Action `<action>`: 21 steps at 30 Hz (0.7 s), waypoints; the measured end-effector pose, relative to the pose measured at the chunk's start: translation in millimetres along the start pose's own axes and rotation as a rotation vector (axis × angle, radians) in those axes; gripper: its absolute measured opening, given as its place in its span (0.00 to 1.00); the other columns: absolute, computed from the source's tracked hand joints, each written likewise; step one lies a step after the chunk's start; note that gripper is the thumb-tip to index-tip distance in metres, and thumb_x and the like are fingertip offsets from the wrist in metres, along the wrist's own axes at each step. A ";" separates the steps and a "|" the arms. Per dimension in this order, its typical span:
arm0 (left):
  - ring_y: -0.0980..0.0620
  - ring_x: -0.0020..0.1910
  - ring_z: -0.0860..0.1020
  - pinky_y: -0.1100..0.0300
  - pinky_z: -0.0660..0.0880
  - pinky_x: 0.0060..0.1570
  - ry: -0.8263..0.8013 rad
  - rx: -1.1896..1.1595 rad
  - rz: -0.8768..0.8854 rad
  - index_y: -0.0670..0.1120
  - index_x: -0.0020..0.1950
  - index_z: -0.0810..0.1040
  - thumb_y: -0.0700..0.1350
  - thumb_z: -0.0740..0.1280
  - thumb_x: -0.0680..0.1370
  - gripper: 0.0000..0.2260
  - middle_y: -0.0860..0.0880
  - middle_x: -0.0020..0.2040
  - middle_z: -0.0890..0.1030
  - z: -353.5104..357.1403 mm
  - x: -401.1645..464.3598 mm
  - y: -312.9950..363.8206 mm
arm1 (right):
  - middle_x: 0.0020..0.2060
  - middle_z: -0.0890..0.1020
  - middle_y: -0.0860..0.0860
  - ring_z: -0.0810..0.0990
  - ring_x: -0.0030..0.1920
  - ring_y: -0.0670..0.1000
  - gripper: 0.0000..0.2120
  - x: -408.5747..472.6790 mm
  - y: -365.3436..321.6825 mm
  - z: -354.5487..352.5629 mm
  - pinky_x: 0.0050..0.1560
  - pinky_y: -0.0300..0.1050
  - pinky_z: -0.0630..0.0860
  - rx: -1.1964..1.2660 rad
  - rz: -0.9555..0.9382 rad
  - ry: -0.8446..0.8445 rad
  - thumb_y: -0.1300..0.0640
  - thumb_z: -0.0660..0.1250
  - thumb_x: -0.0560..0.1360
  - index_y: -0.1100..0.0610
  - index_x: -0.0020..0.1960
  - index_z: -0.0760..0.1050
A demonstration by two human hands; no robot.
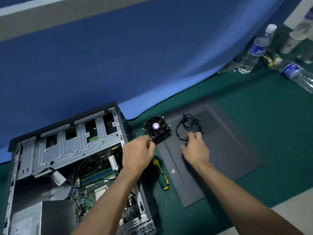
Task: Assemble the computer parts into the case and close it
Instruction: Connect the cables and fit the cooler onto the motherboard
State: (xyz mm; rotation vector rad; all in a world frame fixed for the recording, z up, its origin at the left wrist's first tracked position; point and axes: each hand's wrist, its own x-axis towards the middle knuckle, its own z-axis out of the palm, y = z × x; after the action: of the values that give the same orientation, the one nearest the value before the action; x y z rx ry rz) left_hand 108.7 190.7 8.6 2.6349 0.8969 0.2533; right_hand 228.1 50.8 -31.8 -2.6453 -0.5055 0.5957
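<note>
Case (71,150) open; one fan (156,128), one cable (188,126), two bottles (255,50).

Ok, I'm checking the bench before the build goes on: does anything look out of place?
One water bottle lies tipped on its side at the far right of the green mat, while its neighbour stands upright. Nothing looks spilled.

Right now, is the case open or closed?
Open. The case lies with its board and drive cage exposed, and its side panel lies flat on the mat beside it.
</note>
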 end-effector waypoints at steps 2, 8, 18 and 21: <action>0.49 0.23 0.68 0.61 0.60 0.28 0.009 -0.015 -0.006 0.47 0.28 0.63 0.42 0.66 0.73 0.16 0.54 0.23 0.66 0.0 -0.8 0.5 | 0.65 0.64 0.52 0.74 0.55 0.54 0.18 11.2 1.5 0.7 0.49 0.47 0.73 -0.055 0.023 -0.017 0.56 0.64 0.77 0.53 0.66 0.67; 0.57 0.22 0.61 0.64 0.56 0.25 0.012 -0.058 -0.081 0.52 0.27 0.55 0.41 0.66 0.72 0.21 0.54 0.22 0.61 0.8 -1.0 0.6 | 0.58 0.76 0.53 0.78 0.53 0.55 0.12 35.7 9.8 9.5 0.49 0.44 0.73 -0.132 0.039 -0.152 0.59 0.61 0.79 0.56 0.60 0.78; 0.50 0.27 0.69 0.58 0.61 0.30 -0.058 0.080 -0.140 0.50 0.28 0.60 0.45 0.63 0.74 0.17 0.53 0.25 0.67 -2.5 10.0 3.5 | 0.34 0.81 0.45 0.77 0.38 0.50 0.07 14.6 -0.9 -28.6 0.36 0.41 0.67 0.282 -0.089 0.023 0.48 0.67 0.75 0.48 0.45 0.82; 0.49 0.33 0.74 0.57 0.67 0.34 -0.263 0.113 -0.212 0.48 0.31 0.70 0.49 0.61 0.76 0.14 0.52 0.30 0.76 -4.6 19.3 12.8 | 0.30 0.81 0.41 0.78 0.36 0.48 0.05 4.6 -7.5 -48.4 0.34 0.40 0.67 0.392 -0.127 0.057 0.45 0.71 0.71 0.44 0.40 0.83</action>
State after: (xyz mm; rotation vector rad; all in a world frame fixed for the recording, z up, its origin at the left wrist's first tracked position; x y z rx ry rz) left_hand 129.6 194.3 18.7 2.5651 1.1126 -0.1975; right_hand 252.7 45.6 10.4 -2.2356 -0.4805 0.5188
